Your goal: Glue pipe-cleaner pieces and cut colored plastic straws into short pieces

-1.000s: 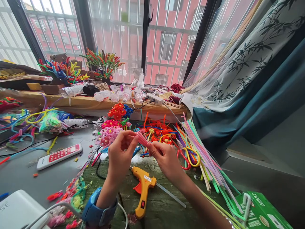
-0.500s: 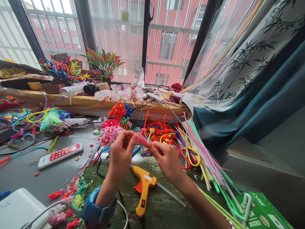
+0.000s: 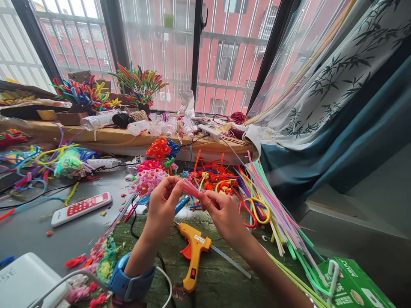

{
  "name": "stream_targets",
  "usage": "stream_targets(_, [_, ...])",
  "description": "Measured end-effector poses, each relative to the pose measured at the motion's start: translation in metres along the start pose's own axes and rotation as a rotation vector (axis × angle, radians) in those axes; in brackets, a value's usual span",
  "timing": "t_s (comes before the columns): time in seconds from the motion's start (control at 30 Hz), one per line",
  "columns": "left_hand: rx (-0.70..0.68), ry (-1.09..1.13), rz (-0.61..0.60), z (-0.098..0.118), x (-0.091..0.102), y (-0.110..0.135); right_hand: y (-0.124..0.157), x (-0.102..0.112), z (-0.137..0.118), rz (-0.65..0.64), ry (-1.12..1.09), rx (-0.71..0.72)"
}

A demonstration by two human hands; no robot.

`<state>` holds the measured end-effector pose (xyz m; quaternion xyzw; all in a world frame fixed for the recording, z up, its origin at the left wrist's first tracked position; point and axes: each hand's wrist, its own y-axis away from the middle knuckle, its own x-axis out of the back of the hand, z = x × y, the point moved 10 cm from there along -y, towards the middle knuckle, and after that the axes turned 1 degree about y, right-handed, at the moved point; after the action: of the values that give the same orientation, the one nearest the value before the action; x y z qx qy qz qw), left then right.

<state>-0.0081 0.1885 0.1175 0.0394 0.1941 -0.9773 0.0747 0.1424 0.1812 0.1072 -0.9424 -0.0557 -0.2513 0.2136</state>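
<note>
Both my hands are raised above the table and pinch the same short pink pipe cleaner piece (image 3: 190,187). My left hand (image 3: 163,205) grips its left end with thumb and fingers closed; a blue band sits on that wrist. My right hand (image 3: 221,211) holds the right end, fingers curled round it. Directly below lies a yellow glue gun (image 3: 192,253) on a dark green mat (image 3: 218,273). A pile of pink pipe-cleaner flowers (image 3: 146,182) lies just beyond my left hand.
A sheaf of long pastel pipe cleaners (image 3: 276,209) fans out to the right, with red-handled scissors (image 3: 248,214) beside it. A white and red remote (image 3: 80,208) lies to the left. A green box (image 3: 353,286) stands at the lower right, a white device (image 3: 22,280) at the lower left.
My left forearm has shifted slightly to the left. Both hands keep their pinch on the pink piece in nearly the same place.
</note>
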Motion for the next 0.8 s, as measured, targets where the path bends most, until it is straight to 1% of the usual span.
stream_targets(0.17, [0.016,0.045,-0.016,0.000,-0.002,0.001,0.001,0.001,-0.001,0.003,-0.022,-0.004])
stream_targets(0.43, [0.080,0.135,-0.055,-0.011,-0.004,0.001,0.002,-0.001,0.000,-0.005,-0.041,0.002])
stream_targets(0.63, [0.097,0.248,-0.002,-0.008,0.001,0.002,0.001,0.001,-0.001,-0.006,-0.091,-0.009])
stream_targets(0.8, [0.098,0.203,-0.032,-0.008,-0.001,0.002,0.000,0.002,-0.002,-0.009,-0.133,0.004])
